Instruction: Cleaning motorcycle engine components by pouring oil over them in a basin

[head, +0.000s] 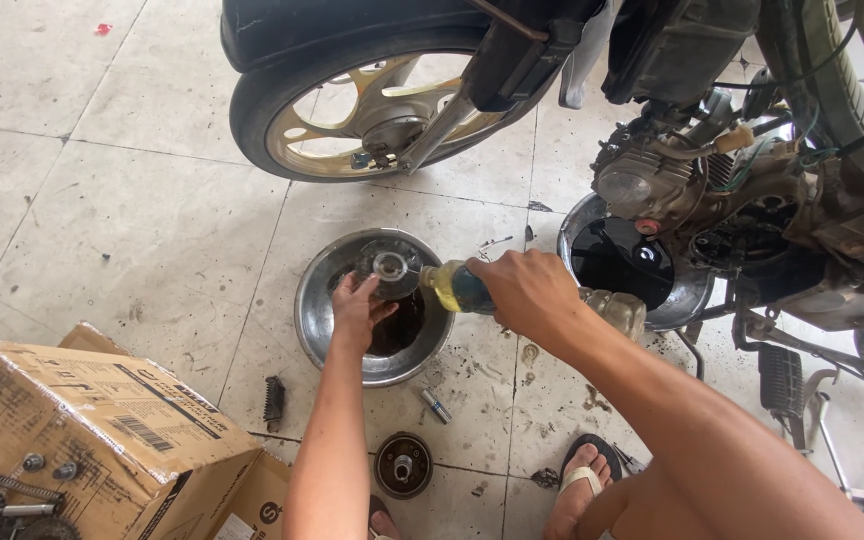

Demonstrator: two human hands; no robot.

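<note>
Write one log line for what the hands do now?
left hand: holds round part over bowl | right hand: tips bottle

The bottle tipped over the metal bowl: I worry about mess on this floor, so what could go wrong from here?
1. The plastic bottle in the right hand pours onto a round part held by the left hand; liquid may splash past the metal bowl rim.
2. The second basin of dark oil sits beside the right arm and could be knocked.
3. Wet fingers may drop the part.
</note>
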